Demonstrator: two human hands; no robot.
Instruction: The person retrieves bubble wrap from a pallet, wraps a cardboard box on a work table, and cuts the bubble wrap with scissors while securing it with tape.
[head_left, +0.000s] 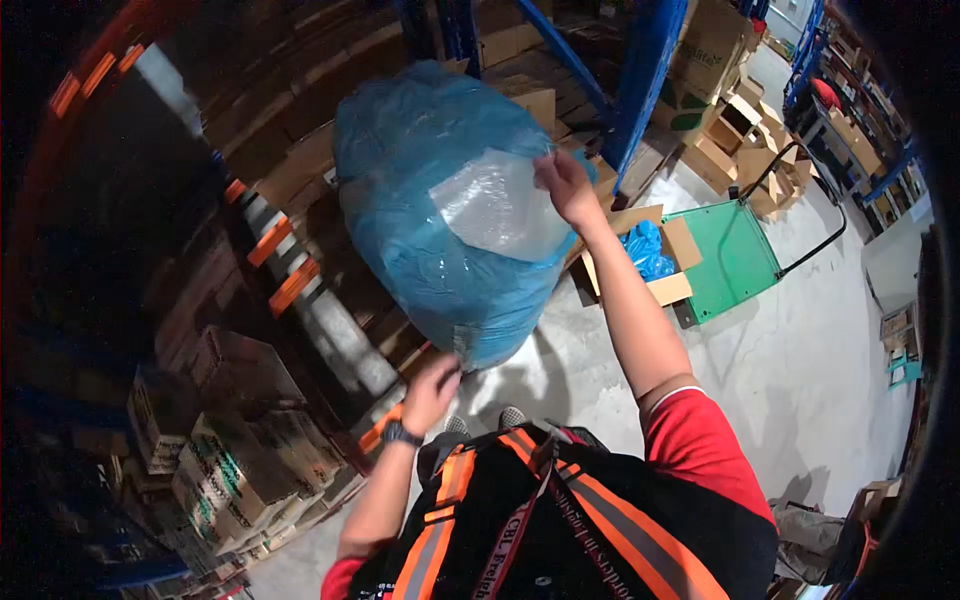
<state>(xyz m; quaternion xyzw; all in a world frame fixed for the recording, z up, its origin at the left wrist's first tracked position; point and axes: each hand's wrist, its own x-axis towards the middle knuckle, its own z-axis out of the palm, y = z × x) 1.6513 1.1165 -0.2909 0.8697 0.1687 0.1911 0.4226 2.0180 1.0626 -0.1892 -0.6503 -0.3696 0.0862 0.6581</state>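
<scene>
A large, bulging blue plastic bag [400, 190] stands in front of me, with whitish clear plastic [495, 205] showing through a gap in its upper side. At the right edge of this gap, my right hand [568, 188] is closed, its fingers pinching the blue film. My left hand [432, 392], with a dark watch on the wrist, is at the near lower end of the bag. Its fingertips are blurred against the film, so whether they grip it is unclear.
To the right, an open carton [665, 282] with blue plastic inside sits beside a green platform trolley [725, 255]. Flattened and open cardboard boxes [735, 135] pile up behind. A blue rack post [645, 85] rises beyond the bag. Stacked cartons [235, 465] stand at left.
</scene>
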